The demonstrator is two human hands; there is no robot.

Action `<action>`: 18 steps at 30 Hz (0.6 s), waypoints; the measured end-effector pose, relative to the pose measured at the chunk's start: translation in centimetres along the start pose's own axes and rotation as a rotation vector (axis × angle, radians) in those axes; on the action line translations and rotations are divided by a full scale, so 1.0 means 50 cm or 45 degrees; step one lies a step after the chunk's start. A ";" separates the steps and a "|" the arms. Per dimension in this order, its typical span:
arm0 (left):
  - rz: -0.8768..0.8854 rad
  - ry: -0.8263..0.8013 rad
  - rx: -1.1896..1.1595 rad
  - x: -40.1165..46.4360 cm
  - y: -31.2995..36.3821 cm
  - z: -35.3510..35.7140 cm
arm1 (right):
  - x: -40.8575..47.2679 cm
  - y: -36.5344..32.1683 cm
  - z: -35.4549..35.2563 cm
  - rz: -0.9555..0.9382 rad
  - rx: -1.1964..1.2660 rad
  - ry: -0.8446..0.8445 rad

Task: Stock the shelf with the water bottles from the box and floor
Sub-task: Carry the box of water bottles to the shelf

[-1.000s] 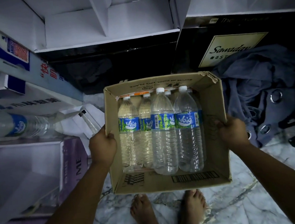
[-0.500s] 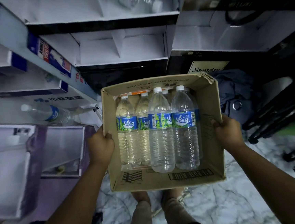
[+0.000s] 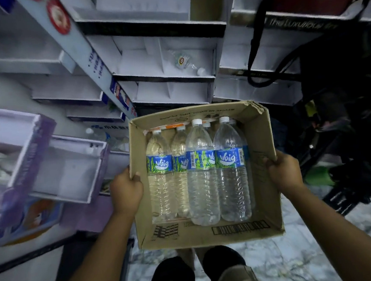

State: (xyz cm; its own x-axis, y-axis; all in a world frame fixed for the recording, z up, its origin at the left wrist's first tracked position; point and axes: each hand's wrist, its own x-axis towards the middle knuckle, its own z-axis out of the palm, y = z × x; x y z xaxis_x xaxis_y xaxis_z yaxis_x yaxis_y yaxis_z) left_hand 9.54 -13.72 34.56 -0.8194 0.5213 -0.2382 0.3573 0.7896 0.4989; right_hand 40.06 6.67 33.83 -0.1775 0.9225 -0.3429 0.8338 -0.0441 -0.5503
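Observation:
I hold an open cardboard box [image 3: 268,200] in front of me, above the floor. My left hand [image 3: 126,190] grips its left wall and my right hand [image 3: 282,172] grips its right wall. Inside lie several clear water bottles [image 3: 202,174] with blue and green labels and white caps, caps pointing away from me. White shelves [image 3: 165,75] rise straight ahead. One small clear bottle [image 3: 185,63] lies on a middle shelf, and another bottle [image 3: 94,133] lies low on the left shelf unit.
Purple and white display trays [image 3: 47,165] jut out on the left. Dark bags, straps and stands [image 3: 346,115] crowd the right side. The marble floor [image 3: 302,260] and my legs show below the box.
The box has come up with me and the view has risen, showing higher shelves. My feet are now hidden by my knees. Both hands keep the same grip.

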 end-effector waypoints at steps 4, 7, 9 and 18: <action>-0.023 0.080 -0.011 -0.098 0.004 -0.076 | -0.067 -0.024 -0.063 -0.032 0.015 -0.026; -0.081 0.121 -0.007 -0.171 0.002 -0.115 | -0.111 -0.026 -0.097 -0.078 0.022 -0.044; -0.132 0.133 0.003 -0.228 0.000 -0.138 | -0.144 -0.025 -0.119 -0.129 0.010 -0.068; -0.305 0.278 -0.165 -0.512 -0.040 -0.184 | -0.276 -0.005 -0.200 -0.396 -0.112 -0.149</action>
State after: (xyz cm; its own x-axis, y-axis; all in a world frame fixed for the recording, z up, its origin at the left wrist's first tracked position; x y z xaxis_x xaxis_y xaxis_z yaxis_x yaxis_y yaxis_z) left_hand 25.67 -31.60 47.33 -0.9547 0.2333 -0.1847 0.0946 0.8264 0.5551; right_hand 47.52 -2.22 46.34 -0.4847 0.8362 -0.2566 0.7713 0.2702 -0.5763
